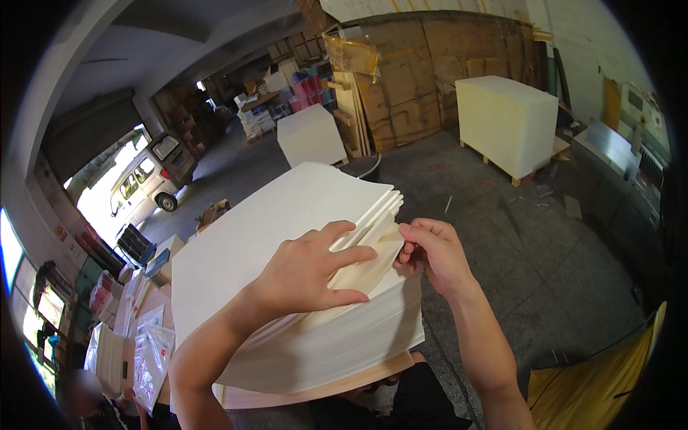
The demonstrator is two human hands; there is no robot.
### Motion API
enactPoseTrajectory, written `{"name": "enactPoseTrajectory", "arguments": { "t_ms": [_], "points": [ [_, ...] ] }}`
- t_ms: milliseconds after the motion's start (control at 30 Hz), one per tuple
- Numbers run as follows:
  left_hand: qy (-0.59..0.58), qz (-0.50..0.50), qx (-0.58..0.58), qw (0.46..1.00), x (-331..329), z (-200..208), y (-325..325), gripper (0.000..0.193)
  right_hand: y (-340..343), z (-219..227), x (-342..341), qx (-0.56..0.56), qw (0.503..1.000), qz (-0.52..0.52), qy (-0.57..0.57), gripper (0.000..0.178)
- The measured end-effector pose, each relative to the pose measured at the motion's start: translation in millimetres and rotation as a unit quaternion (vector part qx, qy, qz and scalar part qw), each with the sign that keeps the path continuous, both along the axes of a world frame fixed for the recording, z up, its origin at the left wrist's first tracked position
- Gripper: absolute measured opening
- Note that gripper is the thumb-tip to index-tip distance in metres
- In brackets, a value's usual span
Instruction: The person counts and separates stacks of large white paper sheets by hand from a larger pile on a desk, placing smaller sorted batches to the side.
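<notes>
Atop stack (244,236), L hand (307,269) splayed.

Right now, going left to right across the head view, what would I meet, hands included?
Light-coloured van → left hand, fingers spread on the big stack of white sheets → right hand, at that stack's right edge → yellow sheet at lower right.

The paper stack (247,226) is plain off-white, the floor (530,287) dark grey.
</notes>
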State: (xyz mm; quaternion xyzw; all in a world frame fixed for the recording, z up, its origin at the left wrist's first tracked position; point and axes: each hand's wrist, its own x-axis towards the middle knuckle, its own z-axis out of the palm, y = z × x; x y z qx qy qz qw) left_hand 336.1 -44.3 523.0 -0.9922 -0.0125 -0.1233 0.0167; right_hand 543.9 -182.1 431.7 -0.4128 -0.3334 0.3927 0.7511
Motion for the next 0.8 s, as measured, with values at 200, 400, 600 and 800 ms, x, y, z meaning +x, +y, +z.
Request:
{"name": "enactPoseTrajectory", "arguments": {
  "t_ms": [200,400,600,800],
  "points": [
    [0.007,-0.02,-0.014,1.0,-0.1,3.7,6.0,0.053,-2.2,-4.6,0.3,0.0,1.0,-0.004,-0.018,0.034],
    [0.024,0.02,-0.013,0.999,2.9,7.6,-2.4,0.046,-3.5,-0.6,-6.1,-0.032,0.987,-0.062,-0.143,0.034],
    [0.008,0.002,0.009,1.0,1.1,4.0,-1.3,0.046,-4.2,3.6,-0.2,-0.007,1.0,-0.005,-0.025,0.03],
    [0.003,-0.012,-0.007,1.0,1.4,-0.7,6.2,0.057,-1.8,1.2,-1.9,0.003,1.0,-0.012,-0.012,0.03]
  ]
}}
